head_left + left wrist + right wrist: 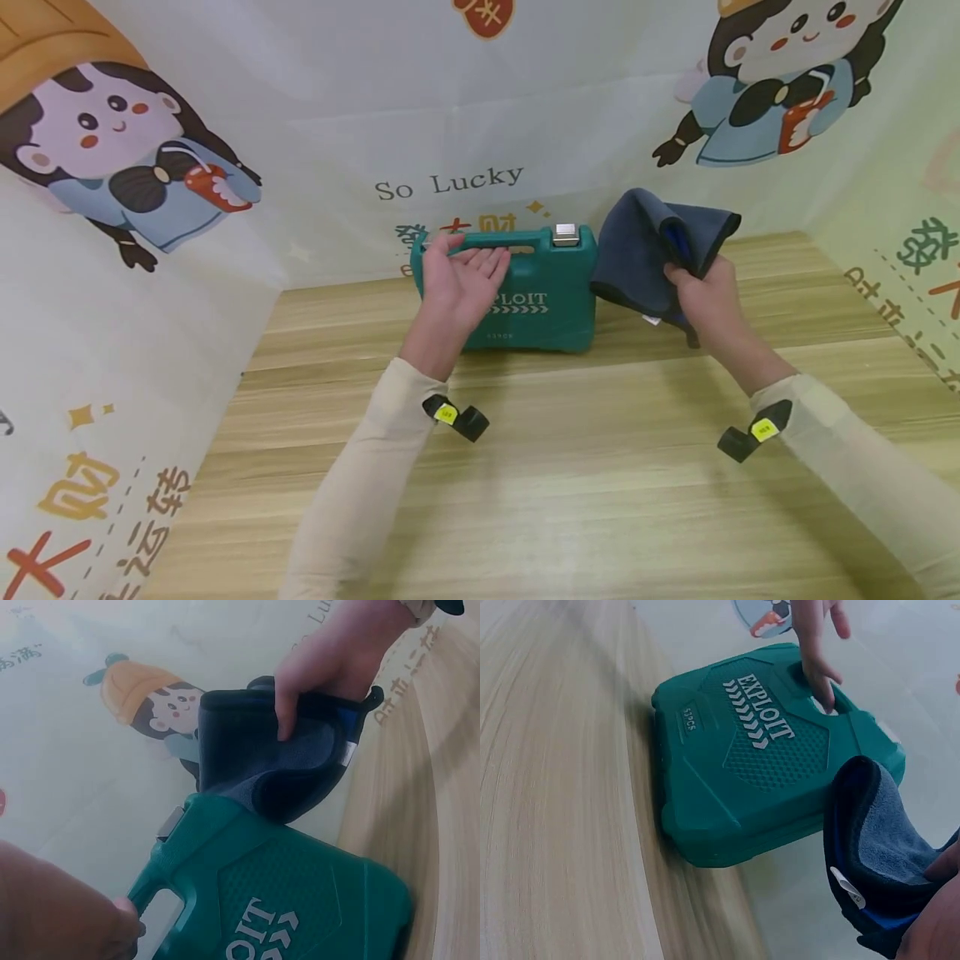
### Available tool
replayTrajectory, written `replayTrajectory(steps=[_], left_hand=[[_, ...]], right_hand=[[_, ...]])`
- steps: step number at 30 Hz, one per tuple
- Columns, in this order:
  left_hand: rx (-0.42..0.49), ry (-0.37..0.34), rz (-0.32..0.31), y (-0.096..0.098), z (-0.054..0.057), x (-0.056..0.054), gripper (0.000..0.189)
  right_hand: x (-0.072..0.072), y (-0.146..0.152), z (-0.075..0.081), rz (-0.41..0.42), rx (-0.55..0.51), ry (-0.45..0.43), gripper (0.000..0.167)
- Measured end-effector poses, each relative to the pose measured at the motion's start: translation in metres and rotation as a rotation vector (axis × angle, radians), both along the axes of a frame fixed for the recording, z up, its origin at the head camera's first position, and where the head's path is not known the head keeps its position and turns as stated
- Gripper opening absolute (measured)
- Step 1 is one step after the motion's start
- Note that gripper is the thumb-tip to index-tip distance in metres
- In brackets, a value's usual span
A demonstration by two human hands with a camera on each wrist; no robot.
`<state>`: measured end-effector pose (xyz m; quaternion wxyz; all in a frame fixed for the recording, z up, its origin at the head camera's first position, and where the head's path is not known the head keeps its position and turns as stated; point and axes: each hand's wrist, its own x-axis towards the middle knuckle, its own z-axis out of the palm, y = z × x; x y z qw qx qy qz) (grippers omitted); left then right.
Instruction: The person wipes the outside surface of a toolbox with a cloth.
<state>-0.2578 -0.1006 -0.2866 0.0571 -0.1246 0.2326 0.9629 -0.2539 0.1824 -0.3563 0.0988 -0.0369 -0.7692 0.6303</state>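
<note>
A green plastic tool case (558, 296) with "EXPLOIT" lettering stands upright on the table, its handle at the top. My left hand (463, 279) is at that handle, palm turned up and fingers loosely extended across the front. In the right wrist view, the left fingertips (823, 688) overlap the handle opening. My right hand (708, 300) grips a folded dark blue-grey cloth (637, 250) with black edging, pinching it by its right side. Against the case's upper right corner, the cloth (240, 746) overlaps the case in the left wrist view. A small white tag shows on the cloth.
The wood-grain table (585, 467) runs back to a printed white backdrop (337, 150) with cartoon figures, close behind the case. A silver latch (566, 234) sits on the case's top right. Each wrist carries a small black camera.
</note>
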Motion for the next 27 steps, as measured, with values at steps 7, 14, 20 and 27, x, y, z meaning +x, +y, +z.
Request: replayTrajectory(steps=[7,14,20,27], left_hand=[[-0.067,0.023,-0.046,-0.003,-0.005,0.015,0.066],[-0.184,0.036,-0.083,-0.01,-0.012,0.03,0.066],[-0.272,0.087,-0.088,-0.017,-0.019,0.04,0.057],[-0.333,0.101,-0.049,-0.018,-0.027,0.047,0.05]], right_hand=[[0.0,0.0,-0.003,0.008,0.006,-0.008,0.045],[0.0,-0.002,-0.003,0.018,-0.011,-0.021,0.046],[0.0,-0.005,-0.002,0.051,-0.012,-0.029,0.048],[0.002,-0.01,-0.004,0.051,0.041,-0.03,0.045]])
